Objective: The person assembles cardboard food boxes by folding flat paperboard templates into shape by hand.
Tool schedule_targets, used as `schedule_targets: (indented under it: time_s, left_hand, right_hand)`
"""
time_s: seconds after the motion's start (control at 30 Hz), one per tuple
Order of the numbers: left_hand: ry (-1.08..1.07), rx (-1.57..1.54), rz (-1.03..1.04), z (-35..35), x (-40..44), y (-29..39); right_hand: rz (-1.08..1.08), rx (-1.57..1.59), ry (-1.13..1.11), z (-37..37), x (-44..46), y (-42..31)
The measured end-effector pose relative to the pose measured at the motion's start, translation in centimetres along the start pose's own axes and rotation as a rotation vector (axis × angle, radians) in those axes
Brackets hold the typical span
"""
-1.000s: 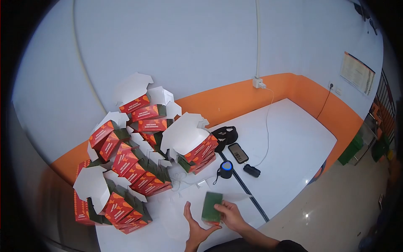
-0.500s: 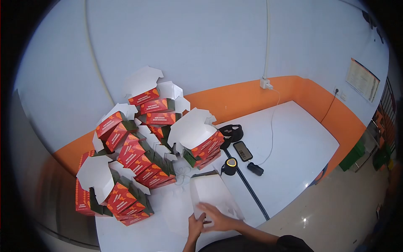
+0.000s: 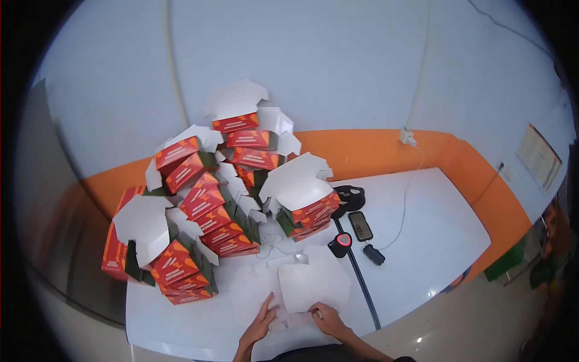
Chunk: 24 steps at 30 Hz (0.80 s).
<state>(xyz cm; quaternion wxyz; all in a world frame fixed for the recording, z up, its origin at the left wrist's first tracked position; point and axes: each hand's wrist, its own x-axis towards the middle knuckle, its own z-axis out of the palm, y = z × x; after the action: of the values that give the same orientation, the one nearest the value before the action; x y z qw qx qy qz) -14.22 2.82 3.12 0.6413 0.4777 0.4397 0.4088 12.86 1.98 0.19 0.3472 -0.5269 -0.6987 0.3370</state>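
A white-faced box blank (image 3: pixel 315 288) lies near the table's front, in front of the stacked boxes, its panels spread partly flat. At its near edge, my right hand (image 3: pixel 327 318) has its fingers closed, pinching the cardboard. My left hand (image 3: pixel 260 320) rests to the left by the blank's near left side, index finger stretched out and the fingers apart. Whether the left fingertips press on the cardboard is hard to tell. Red-and-orange printed boxes (image 3: pixel 205 208) with white open lids are piled at the left and back.
Right of the blank, a black strap (image 3: pixel 360 283) crosses the table, bearing a round device with a red-lit ring (image 3: pixel 343 240). Beyond it are a phone (image 3: pixel 360 226), a small black block (image 3: pixel 374 254) on a white cable, and a black headband (image 3: pixel 350 199). An orange-banded wall (image 3: pixel 374 151) stands behind.
My hands, together over the white cardboard before, are now apart at its near side. The blank lies flatter and wider. The device's ring turned from yellow to red, and the camera view shifted.
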Motion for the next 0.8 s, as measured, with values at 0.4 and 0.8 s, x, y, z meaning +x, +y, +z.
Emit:
schedule_targets:
  time_s: [0.4,0.8]
  left_hand:
    - [0.454,0.573,0.872,4.9,5.2,-2.4]
    - [0.035,0.894,0.766,3.5,3.7,2.1]
  right_hand:
    - [0.166,0.254,-0.012,-0.2,2.2,-0.5]
    - [-0.04,0.093,-0.163,-2.6,2.7,-4.3]
